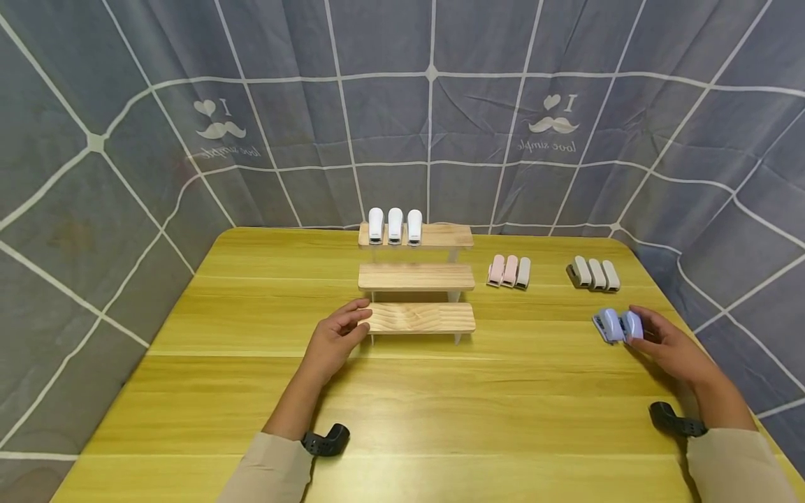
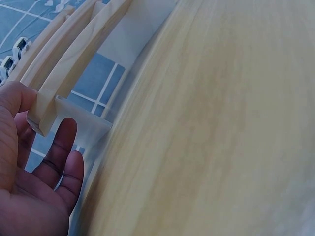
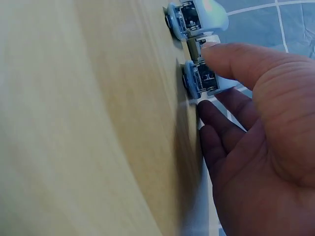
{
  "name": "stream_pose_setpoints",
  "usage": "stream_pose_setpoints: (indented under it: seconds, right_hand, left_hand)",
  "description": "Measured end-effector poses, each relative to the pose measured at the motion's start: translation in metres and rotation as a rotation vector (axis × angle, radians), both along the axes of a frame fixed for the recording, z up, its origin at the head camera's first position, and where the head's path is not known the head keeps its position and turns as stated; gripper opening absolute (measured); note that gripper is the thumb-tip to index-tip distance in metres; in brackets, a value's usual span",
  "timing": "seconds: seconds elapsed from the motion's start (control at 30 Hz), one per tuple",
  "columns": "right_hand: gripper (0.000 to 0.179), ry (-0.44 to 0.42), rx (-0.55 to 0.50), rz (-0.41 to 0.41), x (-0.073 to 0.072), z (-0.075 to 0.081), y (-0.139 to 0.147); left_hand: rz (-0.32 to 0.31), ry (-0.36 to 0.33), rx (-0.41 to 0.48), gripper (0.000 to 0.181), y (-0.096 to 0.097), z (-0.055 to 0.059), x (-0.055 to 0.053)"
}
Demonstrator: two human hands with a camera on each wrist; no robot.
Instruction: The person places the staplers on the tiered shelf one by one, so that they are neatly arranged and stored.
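Note:
A three-step display rack with light wooden boards on clear supports stands mid-table. My left hand grips the left end of its lowest board, thumb at the front edge; in the left wrist view, two fingers reach out below that board. Far to the right, my right hand holds a blue mini stapler between thumb and fingers, low over the table. Right beside it on the left sits a second blue mini stapler. The right wrist view shows the held stapler under my thumb, its dark end facing the camera.
Three white mini staplers stand in a row on the rack's top board, towards the left. Right of the rack lie two pink staplers and a pale one. Several pale grey staplers lie behind the blue pair. A grid-patterned curtain surrounds the table.

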State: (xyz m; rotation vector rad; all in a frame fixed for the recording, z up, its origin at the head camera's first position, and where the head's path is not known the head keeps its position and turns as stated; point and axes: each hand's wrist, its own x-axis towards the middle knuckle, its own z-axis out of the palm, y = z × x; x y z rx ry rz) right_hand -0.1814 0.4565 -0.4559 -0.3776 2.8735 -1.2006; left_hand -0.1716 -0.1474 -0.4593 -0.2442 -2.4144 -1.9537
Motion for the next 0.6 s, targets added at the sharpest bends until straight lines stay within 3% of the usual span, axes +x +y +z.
stream_pose_setpoints:
  seconds: [0.27,0.6]
  right_hand:
    - [0.070,0.009,0.019,0.040,0.0038,-0.0014,0.0000]
    - [0.071,-0.057,0.057,-0.032,0.0043,0.0018,-0.0059]
  left_hand:
    - [0.008,-0.012,-0.011,0.028,0.0008,0.0009,0.0010]
    - [0.010,-0.004,-0.006,0.028,0.0010,0.0020,0.0003]
